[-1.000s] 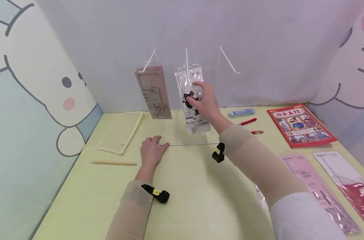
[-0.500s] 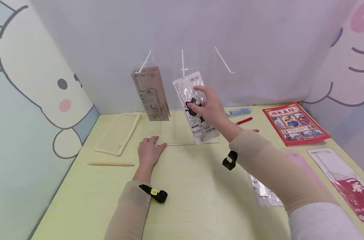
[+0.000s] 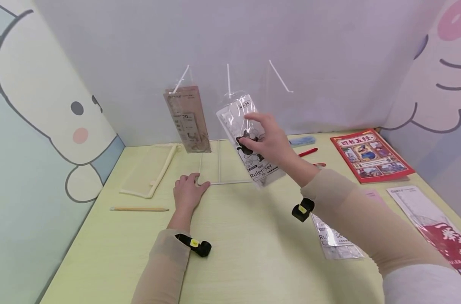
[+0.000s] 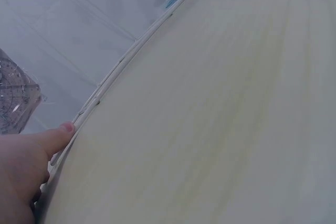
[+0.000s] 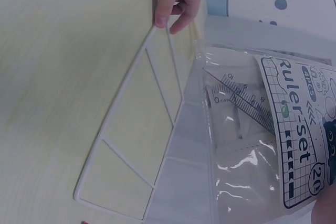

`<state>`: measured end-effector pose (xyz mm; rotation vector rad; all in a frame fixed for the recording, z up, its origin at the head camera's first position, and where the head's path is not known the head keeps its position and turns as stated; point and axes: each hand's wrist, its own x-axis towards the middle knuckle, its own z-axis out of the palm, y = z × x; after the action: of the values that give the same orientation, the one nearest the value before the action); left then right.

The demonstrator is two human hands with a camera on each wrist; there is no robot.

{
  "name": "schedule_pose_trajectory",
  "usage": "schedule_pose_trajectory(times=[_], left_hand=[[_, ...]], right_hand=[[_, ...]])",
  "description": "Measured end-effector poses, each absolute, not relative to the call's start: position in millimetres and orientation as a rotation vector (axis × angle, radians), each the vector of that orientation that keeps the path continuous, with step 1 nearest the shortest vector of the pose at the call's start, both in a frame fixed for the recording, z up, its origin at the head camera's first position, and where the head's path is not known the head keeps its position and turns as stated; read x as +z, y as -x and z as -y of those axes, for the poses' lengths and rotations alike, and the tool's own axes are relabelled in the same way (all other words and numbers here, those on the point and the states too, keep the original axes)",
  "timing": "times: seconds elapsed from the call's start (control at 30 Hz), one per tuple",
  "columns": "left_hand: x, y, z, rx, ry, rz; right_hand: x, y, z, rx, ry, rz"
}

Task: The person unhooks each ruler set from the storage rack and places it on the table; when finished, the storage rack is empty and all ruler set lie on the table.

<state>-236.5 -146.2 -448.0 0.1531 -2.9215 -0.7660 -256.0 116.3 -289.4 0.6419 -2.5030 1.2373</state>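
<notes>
My right hand (image 3: pixel 274 141) pinches a clear packet of rulers (image 3: pixel 236 122) marked "Ruler-set" with a black cat, thumb on the front face. The packet tilts, its clear top flap close to the middle hook's tip; whether the flap is still threaded there I cannot tell. In the right wrist view, transparent rulers show inside the packet (image 5: pixel 236 114). My left hand (image 3: pixel 188 192) holds the front left corner of the white wire rack's base (image 3: pixel 230 183), thumb along the front wire. A brownish ruler packet (image 3: pixel 188 122) hangs from the left hook.
The right hook (image 3: pixel 280 76) juts out bare. Left lie a cream mesh pouch (image 3: pixel 150 169) and a pencil (image 3: pixel 139 209). Right lie a blue packet (image 3: pixel 302 141), red pens (image 3: pixel 308 152), a red book (image 3: pixel 369 156), another Ruler-set packet (image 3: pixel 333 238) and a red-and-white ruler packet (image 3: pixel 429 223).
My right hand has drawn the ruler packet forward and down along the middle hook, tilting its lower end right. My left hand stays on the rack base. The head view has shifted slightly.
</notes>
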Motion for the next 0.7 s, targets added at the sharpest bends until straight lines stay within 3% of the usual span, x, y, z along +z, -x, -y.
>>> schedule_pose_trajectory(times=[0.4, 0.7], left_hand=[[-448.9, 237.9, 147.5, -0.778, -0.153, 2.918], [-450.9, 238.2, 148.2, -0.787, -0.146, 2.918]], right_hand=[[-282.7, 232.0, -136.3, 1.236, -0.71, 2.485], [-305.2, 230.6, -159.2, 1.249, -0.688, 2.543]])
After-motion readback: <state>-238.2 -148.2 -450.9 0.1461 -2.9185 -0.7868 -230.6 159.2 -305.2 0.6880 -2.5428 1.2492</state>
